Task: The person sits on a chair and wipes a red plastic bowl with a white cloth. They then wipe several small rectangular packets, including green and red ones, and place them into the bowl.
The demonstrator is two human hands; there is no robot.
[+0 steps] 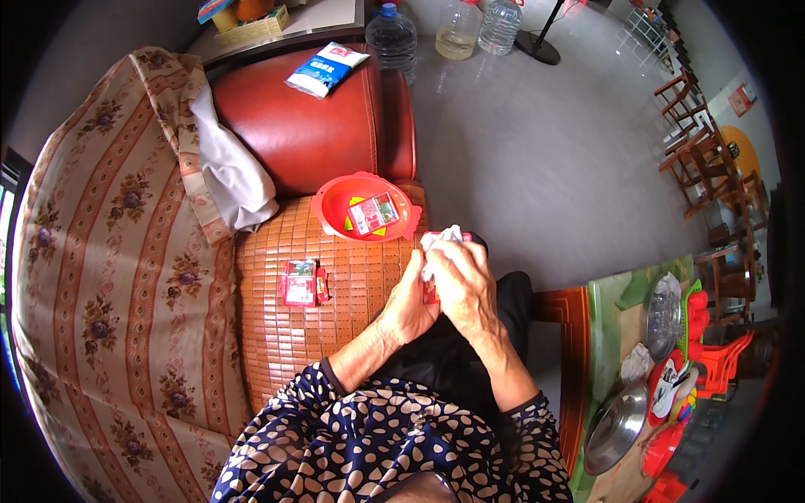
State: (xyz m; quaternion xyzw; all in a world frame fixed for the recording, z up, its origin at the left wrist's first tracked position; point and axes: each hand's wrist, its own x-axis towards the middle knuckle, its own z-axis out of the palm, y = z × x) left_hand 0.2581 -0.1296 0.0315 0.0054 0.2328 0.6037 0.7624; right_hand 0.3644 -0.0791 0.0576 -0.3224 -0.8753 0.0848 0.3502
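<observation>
Close together in front of my lap, my left hand is closed around a small red box, which shows between the two hands. My right hand presses a crumpled white tissue against the box's upper part; its fingers hide most of both. Just beyond my hands, a red plastic basin holds a small pack with a picture on it and something yellow-green beneath. On the woven mat to the left lie a similar red box and a small red piece beside it.
A blue-and-white packet lies on the red leather armrest. Floral cloth covers the left side. Large bottles stand on the floor ahead. At right, a green-covered table carries a steel bowl and several red containers.
</observation>
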